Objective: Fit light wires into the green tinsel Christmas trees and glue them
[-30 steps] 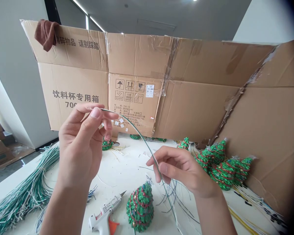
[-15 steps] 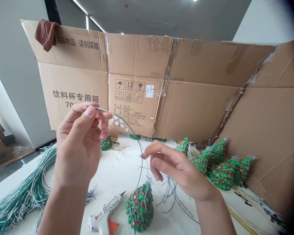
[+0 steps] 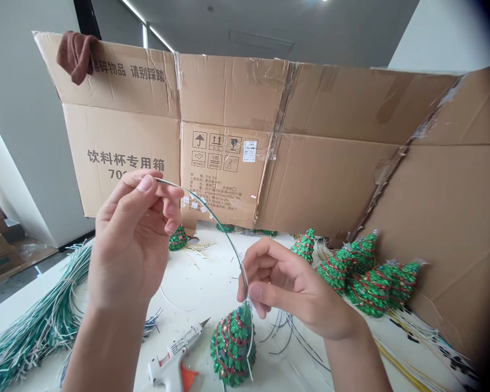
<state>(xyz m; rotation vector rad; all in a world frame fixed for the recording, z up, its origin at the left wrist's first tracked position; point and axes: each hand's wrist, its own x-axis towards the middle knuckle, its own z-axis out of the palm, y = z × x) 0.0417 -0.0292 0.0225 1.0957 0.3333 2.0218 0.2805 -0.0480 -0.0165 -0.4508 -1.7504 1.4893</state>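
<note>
Pinching one end of a thin green-and-white strand (image 3: 218, 220) between thumb and forefinger, the person's left hand (image 3: 133, 239) is raised above the bench (image 3: 204, 294), its other fingers loosely curled. The strand arches across to the right hand (image 3: 298, 294), whose bent fingers and thumb lie at its lower stretch — whether they grip it or only touch it, one cannot tell. Below that hand, the strand's white tail hangs in front of a small green tree (image 3: 231, 351) with red garland, which stands upright on the bench. Just left of the tree lies a white glue gun (image 3: 167, 359) with an orange trigger. A thick bundle of green and white strands (image 3: 32, 321) spreads beyond the left forearm; more decorated trees (image 3: 371, 288) cluster at the right, before upright cardboard (image 3: 335, 179).
</note>
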